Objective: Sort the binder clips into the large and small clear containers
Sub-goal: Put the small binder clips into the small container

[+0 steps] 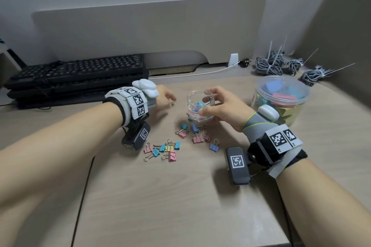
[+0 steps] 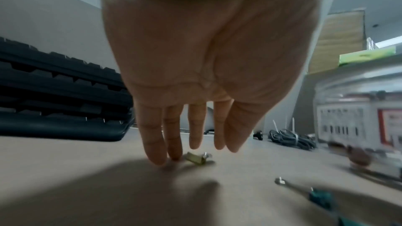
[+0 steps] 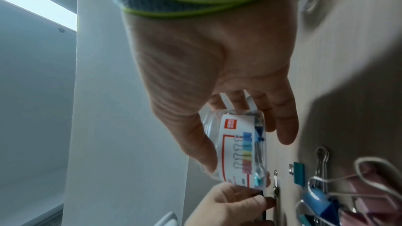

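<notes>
My right hand [image 1: 208, 102] grips the small clear container [image 1: 195, 104] at desk centre, thumb on its labelled side and fingers over the rim; a few small coloured clips lie inside. Left of it, my left hand [image 1: 170, 99] reaches down with straight fingers [image 2: 156, 157], whose tips touch the desk beside a small yellowish binder clip [image 2: 195, 159]. That clip [image 3: 276, 186] lies flat, not lifted. Several loose pink, blue, teal and yellow binder clips [image 1: 166, 149] lie in front of the small container. The large clear container [image 1: 281, 94] at the right holds big clips.
Stacked black keyboards [image 1: 80, 74] line the back left. Bundled grey cables [image 1: 271, 64] with zip ties lie at the back right, against a side wall. A white partition panel [image 1: 150, 32] stands behind. Bare desk [image 1: 170, 196] stretches toward the front edge.
</notes>
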